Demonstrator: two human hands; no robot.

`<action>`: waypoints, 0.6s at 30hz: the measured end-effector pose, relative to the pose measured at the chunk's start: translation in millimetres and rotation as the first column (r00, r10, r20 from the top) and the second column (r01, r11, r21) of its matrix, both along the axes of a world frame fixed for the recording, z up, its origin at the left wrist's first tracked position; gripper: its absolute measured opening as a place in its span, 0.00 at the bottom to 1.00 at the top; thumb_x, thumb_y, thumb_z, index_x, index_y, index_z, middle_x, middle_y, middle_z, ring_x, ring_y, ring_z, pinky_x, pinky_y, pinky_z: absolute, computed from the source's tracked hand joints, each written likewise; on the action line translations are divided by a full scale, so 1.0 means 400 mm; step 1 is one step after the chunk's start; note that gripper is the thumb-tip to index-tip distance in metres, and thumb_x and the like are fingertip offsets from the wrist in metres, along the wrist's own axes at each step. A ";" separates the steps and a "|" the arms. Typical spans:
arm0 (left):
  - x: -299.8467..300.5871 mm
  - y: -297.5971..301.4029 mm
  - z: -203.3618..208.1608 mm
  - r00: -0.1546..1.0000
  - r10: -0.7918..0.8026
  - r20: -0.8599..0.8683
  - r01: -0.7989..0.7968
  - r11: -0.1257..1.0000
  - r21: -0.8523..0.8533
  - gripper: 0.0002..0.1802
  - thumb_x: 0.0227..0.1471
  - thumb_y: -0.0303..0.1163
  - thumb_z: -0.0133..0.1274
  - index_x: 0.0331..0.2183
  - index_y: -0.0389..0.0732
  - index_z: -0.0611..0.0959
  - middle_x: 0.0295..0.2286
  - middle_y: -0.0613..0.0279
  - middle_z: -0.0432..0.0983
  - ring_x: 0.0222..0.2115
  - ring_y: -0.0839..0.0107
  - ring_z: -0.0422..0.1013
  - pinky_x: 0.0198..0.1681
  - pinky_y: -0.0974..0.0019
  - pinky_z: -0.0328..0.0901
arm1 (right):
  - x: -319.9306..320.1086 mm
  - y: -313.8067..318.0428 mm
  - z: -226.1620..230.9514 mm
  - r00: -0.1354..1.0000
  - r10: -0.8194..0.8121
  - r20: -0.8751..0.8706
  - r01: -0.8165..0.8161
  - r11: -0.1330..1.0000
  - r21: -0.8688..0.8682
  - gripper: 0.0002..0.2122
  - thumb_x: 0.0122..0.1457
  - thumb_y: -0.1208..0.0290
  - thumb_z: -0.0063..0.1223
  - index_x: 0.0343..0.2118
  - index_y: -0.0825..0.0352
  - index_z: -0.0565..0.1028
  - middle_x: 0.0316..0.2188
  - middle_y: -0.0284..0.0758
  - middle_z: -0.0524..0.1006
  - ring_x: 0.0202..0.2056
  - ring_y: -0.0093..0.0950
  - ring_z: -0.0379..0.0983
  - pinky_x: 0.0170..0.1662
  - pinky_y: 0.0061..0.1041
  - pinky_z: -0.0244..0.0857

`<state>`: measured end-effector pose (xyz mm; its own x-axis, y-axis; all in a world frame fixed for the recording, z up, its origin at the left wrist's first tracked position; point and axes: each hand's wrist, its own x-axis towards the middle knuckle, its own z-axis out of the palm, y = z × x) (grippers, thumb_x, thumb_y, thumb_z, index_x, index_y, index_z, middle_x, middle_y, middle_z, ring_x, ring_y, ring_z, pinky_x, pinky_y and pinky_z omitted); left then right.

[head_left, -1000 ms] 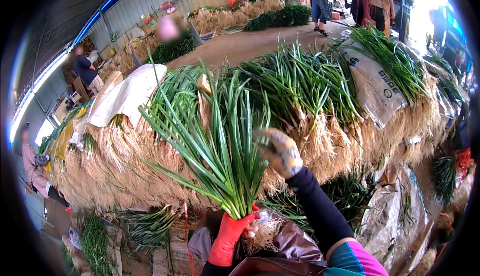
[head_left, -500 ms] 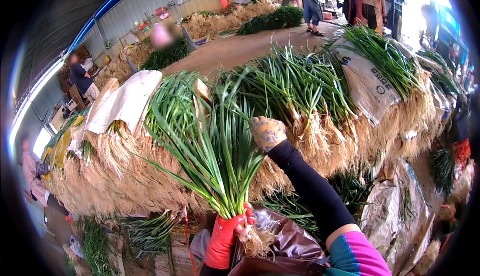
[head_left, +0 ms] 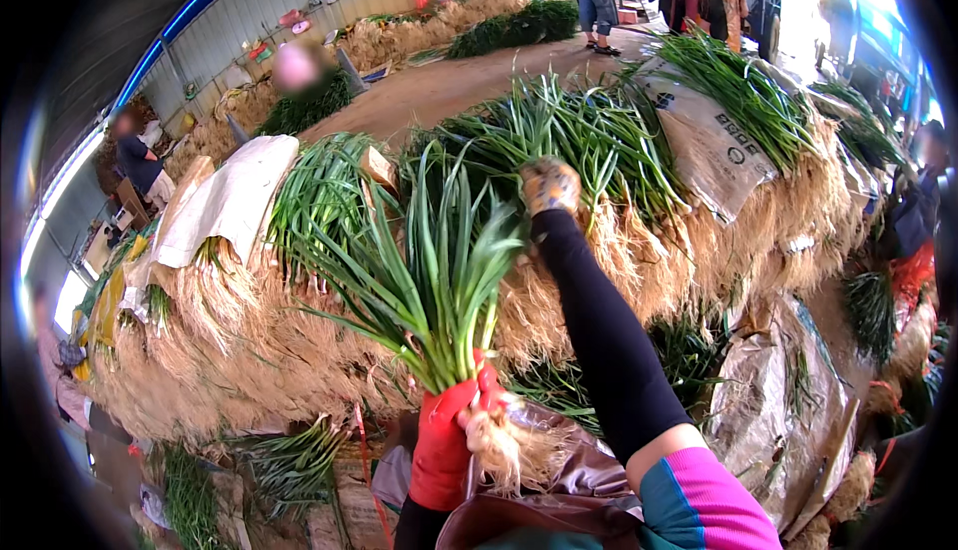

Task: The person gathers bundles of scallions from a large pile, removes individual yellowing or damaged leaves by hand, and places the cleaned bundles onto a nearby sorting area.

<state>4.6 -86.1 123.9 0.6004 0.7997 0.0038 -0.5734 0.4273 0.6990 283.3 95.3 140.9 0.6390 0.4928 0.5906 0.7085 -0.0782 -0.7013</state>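
My left hand (head_left: 447,442), in a red glove, is closed around the stalks of a bunch of green garlic (head_left: 439,295). Its long flat leaves fan upward and away from me, while the pale bulbs and stringy roots (head_left: 514,445) stick out on the right of the glove. Stretched forward, my right hand (head_left: 549,187) wears a patterned, stained glove below a dark sleeve. It is at the near side of the heaped green garlic (head_left: 599,151), by the stalks. Its fingers are hidden behind the back of the hand, so any hold is unclear.
Pale roots (head_left: 249,360) hang along the heap's near side. A white sack (head_left: 230,201) and a printed sack (head_left: 709,141) lie over it. Loose greens (head_left: 289,460) and plastic sheeting (head_left: 778,400) lie below. Several people stand around, one in shorts (head_left: 597,6) at the back.
My right hand has moved forward and slightly right, from beside the held bunch's leaves to the heap. The left hand keeps its hold, with the bulbs and roots turned more to the right.
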 end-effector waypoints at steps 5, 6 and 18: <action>-0.054 -0.014 0.009 0.990 -0.005 0.139 0.003 1.000 0.012 0.19 0.41 0.22 0.52 0.40 0.40 0.72 0.23 0.61 0.68 0.22 0.71 0.66 0.29 0.65 0.63 | 0.276 -0.117 0.059 0.999 -0.028 -0.020 0.033 0.957 0.288 0.06 0.45 0.73 0.61 0.25 0.68 0.76 0.24 0.32 0.77 0.25 0.21 0.72 0.31 0.19 0.65; -0.045 0.009 0.006 0.945 -0.058 0.320 0.078 0.996 -0.050 0.18 0.42 0.24 0.52 0.39 0.40 0.72 0.23 0.63 0.68 0.21 0.73 0.65 0.27 0.67 0.61 | 0.321 -0.175 0.042 0.964 0.198 -0.177 -0.128 0.930 0.344 0.06 0.46 0.72 0.60 0.26 0.69 0.76 0.23 0.33 0.77 0.23 0.20 0.70 0.29 0.19 0.63; 0.160 0.141 -0.061 0.971 0.075 0.227 -0.107 0.986 0.131 0.32 0.47 0.30 0.47 0.54 0.33 0.60 0.29 0.66 0.68 0.30 0.73 0.67 0.37 0.67 0.64 | 0.080 -0.363 -0.005 0.811 0.414 0.413 -0.092 0.787 -0.610 0.15 0.56 0.52 0.44 0.30 0.61 0.72 0.20 0.34 0.75 0.19 0.28 0.71 0.19 0.27 0.61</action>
